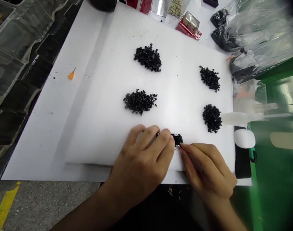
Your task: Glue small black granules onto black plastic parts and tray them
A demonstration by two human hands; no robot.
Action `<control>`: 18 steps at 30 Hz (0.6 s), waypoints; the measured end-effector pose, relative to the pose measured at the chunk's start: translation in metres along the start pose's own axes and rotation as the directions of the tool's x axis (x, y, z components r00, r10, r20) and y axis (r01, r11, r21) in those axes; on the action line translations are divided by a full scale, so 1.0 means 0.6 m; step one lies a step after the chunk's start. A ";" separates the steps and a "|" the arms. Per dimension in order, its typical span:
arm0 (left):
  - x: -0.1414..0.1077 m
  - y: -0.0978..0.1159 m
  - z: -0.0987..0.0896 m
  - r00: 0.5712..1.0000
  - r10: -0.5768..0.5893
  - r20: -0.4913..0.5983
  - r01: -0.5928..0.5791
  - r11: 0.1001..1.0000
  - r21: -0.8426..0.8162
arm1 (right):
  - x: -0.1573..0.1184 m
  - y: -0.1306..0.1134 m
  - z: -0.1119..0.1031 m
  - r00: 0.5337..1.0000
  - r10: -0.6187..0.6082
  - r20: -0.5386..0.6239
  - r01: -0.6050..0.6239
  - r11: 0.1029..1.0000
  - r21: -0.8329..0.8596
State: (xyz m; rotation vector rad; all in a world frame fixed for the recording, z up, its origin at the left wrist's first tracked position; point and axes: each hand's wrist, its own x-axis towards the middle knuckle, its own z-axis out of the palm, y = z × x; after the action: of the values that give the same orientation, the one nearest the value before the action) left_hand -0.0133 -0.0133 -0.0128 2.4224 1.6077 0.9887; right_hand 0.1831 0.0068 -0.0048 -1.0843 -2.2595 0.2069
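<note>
1. Your left hand (141,160) and right hand (205,170) meet over a small black part (177,139) with pale specks, near the foam's front edge.
2. Its long axis runs roughly left to right across your view, its left end under your left fingers (164,136).
3. Your left fingers press closely around it, and your right fingertips (182,147) pinch its right end.
4. Four loose heaps of black granular pieces (147,57) sit on the white foam sheet (98,128).
5. Clear plastic bags (262,35) at the far right hold more black pieces.
</note>
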 end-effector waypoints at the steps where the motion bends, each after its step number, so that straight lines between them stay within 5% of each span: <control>1: 0.000 -0.001 0.000 1.000 0.001 0.000 -0.001 1.000 0.000 | 0.000 0.000 0.001 1.000 0.006 -0.001 -0.006 1.000 -0.002; 7: -0.002 -0.004 0.004 0.999 0.004 -0.036 -0.004 1.000 0.002 | -0.003 0.000 0.002 1.000 0.018 -0.022 -0.019 0.999 -0.041; 12: -0.003 -0.002 0.003 0.999 -0.008 -0.042 0.008 1.000 -0.003 | -0.019 0.003 -0.005 0.981 0.186 0.048 -0.187 0.982 0.012; 14: -0.003 -0.002 0.003 0.999 -0.013 -0.050 0.013 1.000 -0.001 | -0.020 0.016 -0.010 0.961 0.271 -0.048 -0.269 0.962 0.039; 16: -0.003 -0.002 0.004 0.999 -0.013 -0.052 0.013 1.000 0.000 | -0.013 0.039 -0.018 0.874 0.359 -0.328 -0.372 0.928 0.024; 18: -0.003 -0.003 0.006 0.999 -0.008 -0.053 0.008 1.000 0.004 | 0.003 0.070 -0.030 0.724 0.378 -0.577 -0.448 0.894 0.022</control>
State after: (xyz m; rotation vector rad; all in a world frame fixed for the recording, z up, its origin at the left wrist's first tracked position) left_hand -0.0132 -0.0131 -0.0172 2.4103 1.6361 1.0577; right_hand 0.2200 0.0331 -0.0060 -1.4820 -1.4856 -0.0757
